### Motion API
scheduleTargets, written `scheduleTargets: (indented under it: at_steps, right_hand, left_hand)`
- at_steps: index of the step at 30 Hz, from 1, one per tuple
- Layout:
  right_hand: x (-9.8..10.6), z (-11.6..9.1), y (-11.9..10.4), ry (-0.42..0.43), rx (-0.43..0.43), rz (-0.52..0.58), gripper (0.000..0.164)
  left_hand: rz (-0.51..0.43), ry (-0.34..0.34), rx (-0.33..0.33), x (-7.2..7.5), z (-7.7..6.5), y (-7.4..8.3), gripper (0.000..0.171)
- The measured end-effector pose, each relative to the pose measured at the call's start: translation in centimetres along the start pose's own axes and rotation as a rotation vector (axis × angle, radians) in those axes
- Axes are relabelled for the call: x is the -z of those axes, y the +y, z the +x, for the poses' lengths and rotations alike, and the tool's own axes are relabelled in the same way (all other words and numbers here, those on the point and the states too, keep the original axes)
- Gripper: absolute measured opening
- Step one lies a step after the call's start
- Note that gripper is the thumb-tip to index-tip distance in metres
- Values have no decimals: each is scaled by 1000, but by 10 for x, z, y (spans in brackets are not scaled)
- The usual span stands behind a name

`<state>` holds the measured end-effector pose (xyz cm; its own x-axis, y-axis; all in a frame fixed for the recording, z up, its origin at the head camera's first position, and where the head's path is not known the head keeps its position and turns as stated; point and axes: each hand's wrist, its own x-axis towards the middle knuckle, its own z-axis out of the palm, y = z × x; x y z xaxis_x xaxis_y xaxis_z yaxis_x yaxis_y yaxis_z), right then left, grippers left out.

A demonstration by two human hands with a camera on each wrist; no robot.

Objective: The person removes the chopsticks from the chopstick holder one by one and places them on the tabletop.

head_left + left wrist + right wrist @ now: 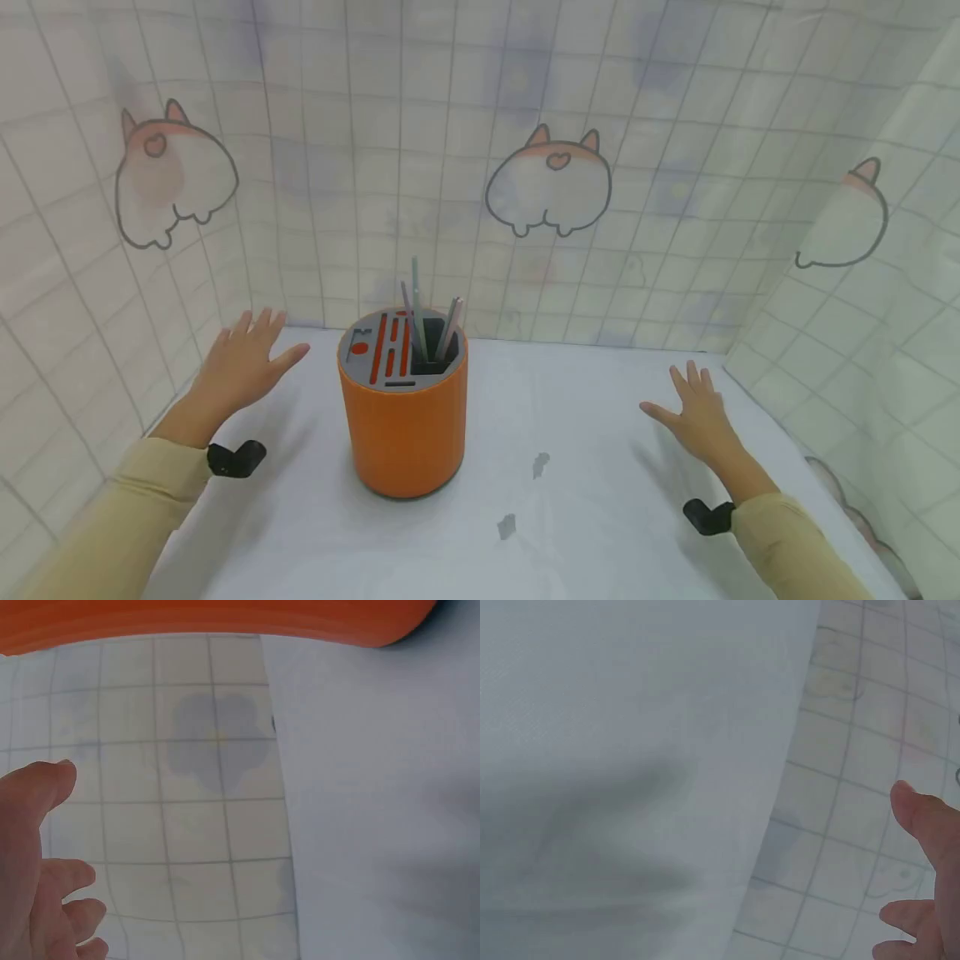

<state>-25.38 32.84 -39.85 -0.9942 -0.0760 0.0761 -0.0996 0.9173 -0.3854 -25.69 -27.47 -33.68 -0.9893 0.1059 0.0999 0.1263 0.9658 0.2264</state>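
While our left hand [242, 367] (frame left) and right hand [699, 417] (lower right) are spread, empty, we'd best grip the orange holder [405, 442], left of centre, low, clear of its sticks [416, 287].

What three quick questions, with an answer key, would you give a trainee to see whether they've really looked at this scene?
1. True or false: the left hand is nearer the round container than the right hand is.
2. Choose one: what colour is the container's outer wall?
A) blue
B) orange
C) green
3. Short answer: what rises from the dark opening in the container's grey top?

Key:
1. True
2. B
3. Thin sticks
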Motion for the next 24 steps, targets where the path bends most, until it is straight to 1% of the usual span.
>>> scheduleTargets:
  at_steps: [2,4,7,9,11,13,17,20,24]
  right_hand:
    - [4,-1,-7,-11,16,31,98]
    - [8,-2,-13,-38,12,58,98]
    - [11,-5,-22,-78,3,76,100]
    - [13,-8,-28,-88,8,76,102]
    - [14,-10,-35,-90,23,74,102]
    - [16,-12,-43,-87,47,76,102]
    - [18,-15,-60,-86,93,89,97]
    - [17,-15,-70,-90,118,96,94]
    - [14,-11,-83,-90,150,97,92]
  left_hand:
    - [2,-4,-12,9,-2,5,82]
    - [-7,-15,-17,14,-4,9,80]
    - [-8,-31,-22,18,-8,14,78]
    - [-17,-33,-28,20,-10,17,75]
    - [-12,-30,-38,21,-13,21,74]
    - [-11,-14,-58,23,-15,27,71]
    - [-14,8,-103,27,-18,40,68]
    - [-22,-2,-124,29,-18,49,68]
    - [-24,-15,-133,33,-17,57,69]
